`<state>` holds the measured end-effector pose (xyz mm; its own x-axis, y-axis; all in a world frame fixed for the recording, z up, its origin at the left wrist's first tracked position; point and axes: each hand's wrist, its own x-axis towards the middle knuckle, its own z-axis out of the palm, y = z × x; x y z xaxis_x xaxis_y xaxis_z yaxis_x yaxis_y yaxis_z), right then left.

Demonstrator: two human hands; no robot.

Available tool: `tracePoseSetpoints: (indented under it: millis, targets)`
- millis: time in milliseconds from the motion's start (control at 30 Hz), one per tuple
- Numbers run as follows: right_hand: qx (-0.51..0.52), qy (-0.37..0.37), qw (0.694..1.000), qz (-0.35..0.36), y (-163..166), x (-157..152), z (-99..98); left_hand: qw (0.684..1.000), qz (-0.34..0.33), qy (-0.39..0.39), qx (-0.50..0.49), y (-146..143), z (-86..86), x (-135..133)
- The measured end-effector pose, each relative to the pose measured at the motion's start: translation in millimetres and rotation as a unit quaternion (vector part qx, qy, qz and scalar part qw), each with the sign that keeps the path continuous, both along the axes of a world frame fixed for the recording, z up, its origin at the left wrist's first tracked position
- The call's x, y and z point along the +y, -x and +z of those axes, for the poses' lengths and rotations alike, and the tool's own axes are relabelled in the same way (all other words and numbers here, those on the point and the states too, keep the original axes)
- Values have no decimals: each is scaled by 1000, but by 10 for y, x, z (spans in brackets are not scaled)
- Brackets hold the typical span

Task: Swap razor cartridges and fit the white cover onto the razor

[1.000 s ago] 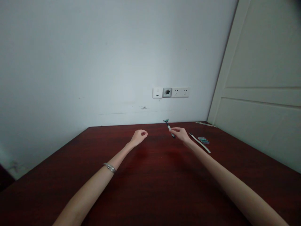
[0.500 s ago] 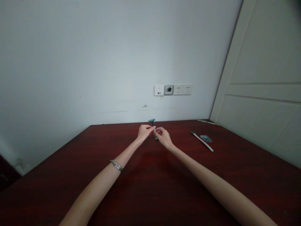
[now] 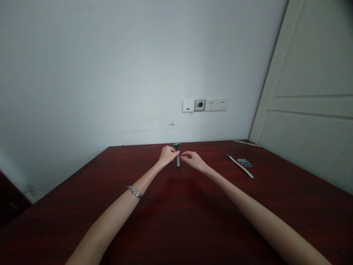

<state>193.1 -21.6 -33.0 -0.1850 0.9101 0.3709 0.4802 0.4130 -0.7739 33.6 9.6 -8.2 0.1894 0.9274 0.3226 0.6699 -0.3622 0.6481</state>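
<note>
Razor (image 3: 178, 161) upright, head up, pinched by left hand (image 3: 166, 155).

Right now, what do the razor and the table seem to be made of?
The razor, pinched in the left hand: probably plastic, grey matte handle with teal head; too small to be sure. The table: dark reddish wood or veneer, faint grain, soft sheen.

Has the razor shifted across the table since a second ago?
Yes. The razor has moved left: it was below the wall sockets, and now is left of them, between the left hand and right hand.
</note>
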Motion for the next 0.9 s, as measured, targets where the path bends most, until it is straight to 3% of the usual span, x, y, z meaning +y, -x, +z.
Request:
tracePoseSetpoints:
  millis: [100,267,333,467,600,900]
  targets:
    - [-20,5,1000,-6,-290,-3,147,999,0,43,29,135,-71,56]
    - [-81,33,988,-130,-992,63,300,992,-1,82,101,399,-141,126]
    - [-152,24,969,-194,-1271,73,288,986,-2,89,137,467,-161,133]
    - [-302,49,901,-309,-1691,32,159,972,2,88,217,509,-213,133]
    - [-361,103,862,-340,-1910,-33,11,961,8,97,258,482,-265,136]
    - [-396,159,836,-344,-2083,-73,-178,953,18,73,295,432,-393,221]
